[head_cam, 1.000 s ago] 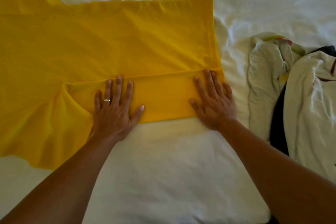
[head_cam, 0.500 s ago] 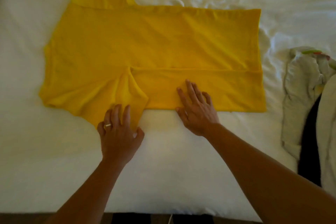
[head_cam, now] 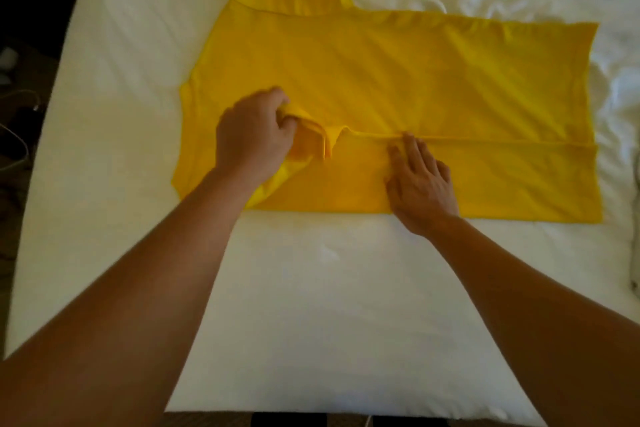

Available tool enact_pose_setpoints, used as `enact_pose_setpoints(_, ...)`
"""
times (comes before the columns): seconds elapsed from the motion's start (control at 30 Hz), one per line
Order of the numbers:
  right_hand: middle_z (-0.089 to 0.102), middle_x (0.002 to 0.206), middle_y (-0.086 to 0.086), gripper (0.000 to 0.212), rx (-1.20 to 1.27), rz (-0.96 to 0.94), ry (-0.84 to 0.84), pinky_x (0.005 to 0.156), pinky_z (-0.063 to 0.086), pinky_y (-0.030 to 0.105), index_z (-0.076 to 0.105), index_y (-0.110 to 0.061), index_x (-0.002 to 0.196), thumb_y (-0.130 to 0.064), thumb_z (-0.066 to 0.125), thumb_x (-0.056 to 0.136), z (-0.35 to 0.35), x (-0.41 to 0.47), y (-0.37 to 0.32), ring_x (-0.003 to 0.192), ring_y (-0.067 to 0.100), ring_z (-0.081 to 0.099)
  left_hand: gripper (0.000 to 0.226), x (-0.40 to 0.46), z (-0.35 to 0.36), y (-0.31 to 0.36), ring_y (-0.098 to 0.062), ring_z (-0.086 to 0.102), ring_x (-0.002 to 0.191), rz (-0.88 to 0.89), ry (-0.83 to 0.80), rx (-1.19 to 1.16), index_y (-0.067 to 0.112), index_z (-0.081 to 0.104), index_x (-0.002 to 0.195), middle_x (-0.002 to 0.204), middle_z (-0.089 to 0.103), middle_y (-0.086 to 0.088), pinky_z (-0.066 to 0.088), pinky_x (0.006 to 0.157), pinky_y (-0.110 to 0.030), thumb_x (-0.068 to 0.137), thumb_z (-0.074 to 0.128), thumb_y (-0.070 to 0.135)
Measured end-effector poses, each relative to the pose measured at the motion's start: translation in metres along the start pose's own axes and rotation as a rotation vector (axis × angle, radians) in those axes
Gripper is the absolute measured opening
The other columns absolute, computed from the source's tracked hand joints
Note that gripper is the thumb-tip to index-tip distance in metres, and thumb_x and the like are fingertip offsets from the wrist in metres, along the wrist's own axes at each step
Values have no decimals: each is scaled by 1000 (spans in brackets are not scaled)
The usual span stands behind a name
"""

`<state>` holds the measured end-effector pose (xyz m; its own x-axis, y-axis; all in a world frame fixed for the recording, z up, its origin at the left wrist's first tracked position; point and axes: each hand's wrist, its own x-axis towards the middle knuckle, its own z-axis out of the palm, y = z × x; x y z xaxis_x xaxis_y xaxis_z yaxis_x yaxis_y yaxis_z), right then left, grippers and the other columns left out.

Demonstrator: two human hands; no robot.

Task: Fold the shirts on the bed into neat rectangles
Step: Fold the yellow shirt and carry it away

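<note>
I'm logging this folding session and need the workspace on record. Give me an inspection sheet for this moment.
Surface: bed with a white sheet, smooth near the person, rumpled at the far right.
Job's things: yellow shirt spread flat, near long edge folded inward, far sleeve still out.
Clutter: nothing seen on the bed beyond the shirt.
Hands: left hand grips the bunched near sleeve; right hand lies flat, fingers on the fold line.
Cables: a thin cord on the dark floor at left; another at the bed's right edge.
Surroundings: dark floor left of the bed, details unclear.
</note>
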<state>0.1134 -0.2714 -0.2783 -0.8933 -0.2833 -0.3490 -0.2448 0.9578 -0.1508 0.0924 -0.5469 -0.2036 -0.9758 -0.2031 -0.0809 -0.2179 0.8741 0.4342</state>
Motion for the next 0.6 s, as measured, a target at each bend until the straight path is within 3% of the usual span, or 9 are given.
enact_pose_setpoints(0.1,15,167,12,62,7,67,13,114,27,52,33,-16,154,-36,38,96,-4,1,-13,152,32,19,44,48,-13,-6,-36,56,117,47,166,19,21,61,131,128,63,-9,42,91,-47,92,50,41)
enact_pose_setpoints(0.2,22,165,15,61,16,140,14,112,29,52,39,-14,150,-30,49,92,-11,6,-27,150,35,23,52,54,-16,-19,-33,50,125,-79,264,-45,22,53,139,138,55,-7,39,94,-45,95,51,48)
enact_pose_setpoints(0.3,43,151,16,50,135,203,131,104,37,53,58,-10,132,-21,56,84,-20,16,-47,136,39,40,51,27,-4,-45,-36,48,126,-275,168,-21,19,54,137,135,53,-13,39,95,-47,94,55,47)
enact_pose_setpoints(0.4,62,120,15,46,351,172,294,90,48,54,71,-9,110,-33,47,79,-31,41,-77,111,41,55,48,0,7,-68,-39,47,124,-434,8,15,16,56,131,131,53,-17,38,97,-49,93,59,46)
enact_pose_setpoints(0.5,63,117,14,49,485,191,199,93,47,51,69,-13,116,-41,52,79,-47,78,-112,113,38,55,44,-9,12,-77,-42,50,117,-453,-62,-4,12,58,123,126,55,-18,39,93,-50,94,60,46)
enact_pose_setpoints(0.6,61,121,12,44,403,167,102,96,46,48,66,-17,120,-41,64,84,-56,113,-133,117,35,53,35,-6,14,-82,-42,53,113,-416,-88,-44,12,59,115,119,59,-17,40,88,-49,95,59,41)
